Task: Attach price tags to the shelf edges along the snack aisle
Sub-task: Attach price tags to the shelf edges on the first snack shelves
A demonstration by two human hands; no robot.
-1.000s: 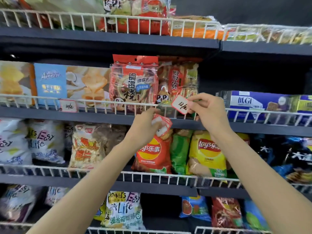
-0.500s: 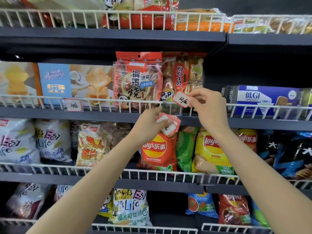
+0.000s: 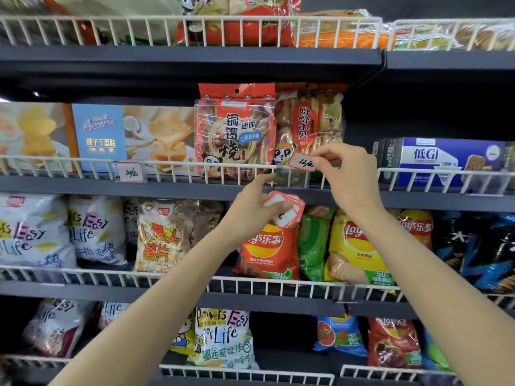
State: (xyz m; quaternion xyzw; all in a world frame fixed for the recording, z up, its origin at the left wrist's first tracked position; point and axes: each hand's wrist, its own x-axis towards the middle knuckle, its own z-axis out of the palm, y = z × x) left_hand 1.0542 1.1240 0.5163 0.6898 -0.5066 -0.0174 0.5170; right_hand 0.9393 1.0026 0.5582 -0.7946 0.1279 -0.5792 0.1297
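My right hand (image 3: 351, 179) pinches a small red-bordered price tag (image 3: 303, 162) with handwriting on it, holding it against the white wire rail (image 3: 237, 164) of the second shelf, in front of the panda snack bags (image 3: 237, 129). My left hand (image 3: 252, 208) is just below the rail and grips a small stack of spare price tags (image 3: 284, 208); its fingertips reach up to the dark shelf edge (image 3: 178, 188). Another tag (image 3: 130, 171) hangs on the same rail further left, under the blue cake box (image 3: 111, 135).
Dark shelves with white wire rails fill the view. Chip bags (image 3: 264, 249) sit on the shelf below, a blue low-GI box (image 3: 446, 160) at right, white popcorn bags (image 3: 36, 229) at left. More snack packs line the top and bottom shelves.
The right hand has brought the tag slightly down and closer onto the wire rail. The left hand with the stack has stayed just under the rail. The view has shifted a little.
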